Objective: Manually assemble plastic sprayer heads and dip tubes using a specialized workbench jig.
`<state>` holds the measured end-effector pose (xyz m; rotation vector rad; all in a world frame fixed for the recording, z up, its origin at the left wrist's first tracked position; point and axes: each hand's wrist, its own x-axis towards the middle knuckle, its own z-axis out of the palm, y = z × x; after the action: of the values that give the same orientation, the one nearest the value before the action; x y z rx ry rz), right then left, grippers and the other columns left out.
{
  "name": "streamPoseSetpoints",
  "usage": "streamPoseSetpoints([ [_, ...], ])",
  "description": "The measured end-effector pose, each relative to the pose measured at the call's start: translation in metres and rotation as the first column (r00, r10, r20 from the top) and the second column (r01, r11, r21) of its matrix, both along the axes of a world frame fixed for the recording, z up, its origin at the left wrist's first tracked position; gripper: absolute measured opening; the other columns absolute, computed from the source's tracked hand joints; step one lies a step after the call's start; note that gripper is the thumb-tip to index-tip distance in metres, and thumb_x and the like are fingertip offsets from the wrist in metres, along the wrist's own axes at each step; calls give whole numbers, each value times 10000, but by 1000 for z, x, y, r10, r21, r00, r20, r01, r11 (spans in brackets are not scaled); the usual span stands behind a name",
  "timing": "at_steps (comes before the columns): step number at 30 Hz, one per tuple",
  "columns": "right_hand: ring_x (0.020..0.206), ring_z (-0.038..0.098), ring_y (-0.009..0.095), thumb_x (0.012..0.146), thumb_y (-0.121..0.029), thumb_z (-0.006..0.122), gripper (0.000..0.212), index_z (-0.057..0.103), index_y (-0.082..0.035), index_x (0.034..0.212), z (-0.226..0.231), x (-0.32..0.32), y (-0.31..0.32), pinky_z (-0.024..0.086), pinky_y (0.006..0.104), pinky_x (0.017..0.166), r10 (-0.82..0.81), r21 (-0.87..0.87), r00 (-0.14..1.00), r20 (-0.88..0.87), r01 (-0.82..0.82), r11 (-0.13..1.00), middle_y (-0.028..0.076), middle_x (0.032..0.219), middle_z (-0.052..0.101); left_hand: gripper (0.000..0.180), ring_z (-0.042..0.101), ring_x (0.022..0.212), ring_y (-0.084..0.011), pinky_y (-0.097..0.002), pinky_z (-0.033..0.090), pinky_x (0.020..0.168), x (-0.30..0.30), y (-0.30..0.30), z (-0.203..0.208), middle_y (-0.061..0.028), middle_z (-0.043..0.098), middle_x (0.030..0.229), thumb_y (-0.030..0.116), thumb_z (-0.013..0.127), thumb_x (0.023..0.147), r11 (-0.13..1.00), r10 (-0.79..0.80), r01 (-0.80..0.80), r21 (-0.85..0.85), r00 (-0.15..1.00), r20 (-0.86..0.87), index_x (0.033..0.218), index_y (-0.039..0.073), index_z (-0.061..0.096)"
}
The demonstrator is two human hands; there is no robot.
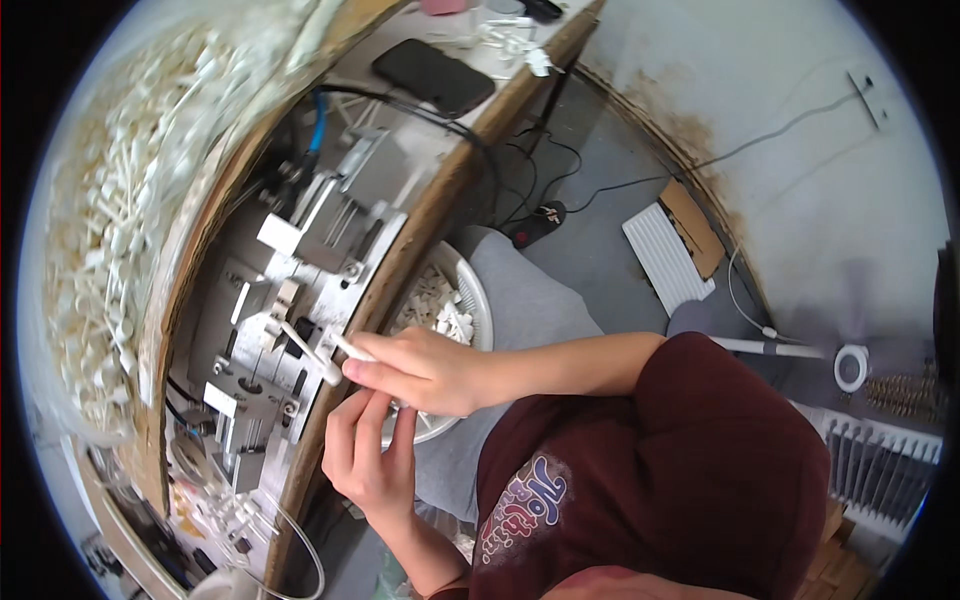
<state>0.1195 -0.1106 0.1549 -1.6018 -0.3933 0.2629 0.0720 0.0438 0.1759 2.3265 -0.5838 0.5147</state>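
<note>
My right hand (425,370) is closed, thumb against fingers, around a slim white plastic piece (351,347) that pokes out past the fingertips. Just below it, my left hand (370,450) has bent fingers whose tips come together under the right hand; what they pinch, if anything, is hidden. A white rod with a thicker end (312,354) slants from the metal fixture (310,318) toward my right thumb; I cannot tell whether the thumb touches it. Beneath my hands, a white basket (484,300) of small white plastic parts (437,305) rests by my lap.
A wood-edged bench (420,230) carries metal clamp blocks (245,400), cables and a dark phone (432,77). Beyond it, a clear bag (120,230) bulges with white plastic pieces. On the floor are cords, a slipper (540,224) and a white ribbed panel (668,258); a radiator (880,470) stands at right.
</note>
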Motion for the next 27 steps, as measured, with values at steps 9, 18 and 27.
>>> streamPoseSetpoints([
  [9,683,653,395,1090,-388,424,402,521,-14,982,-5,-25,-8,478,470,631,-102,87,992,75,96,992,194,714,629,317,597,795,-138,-265,519,691,-25,3,9,-64,638,997,-20,821,803,986,166,-166,-8,982,92,1108,0,735],
  [18,574,508,234,1093,-375,345,435,463,-59,818,-3,-48,-25,402,378,611,-38,195,999,5,37,980,75,609,477,316,652,988,-196,-274,620,760,-46,7,2,-122,615,1146,-82,777,813,971,200,-199,-130,980,-7,1120,-46,709],
  [27,579,544,147,1077,-338,443,350,575,-51,926,-9,-45,-27,430,321,563,-84,292,983,-161,129,948,30,663,569,311,649,1032,-211,-302,623,808,-44,0,0,-120,624,1170,-71,772,819,975,209,-208,-81,978,0,1122,-31,712],
])
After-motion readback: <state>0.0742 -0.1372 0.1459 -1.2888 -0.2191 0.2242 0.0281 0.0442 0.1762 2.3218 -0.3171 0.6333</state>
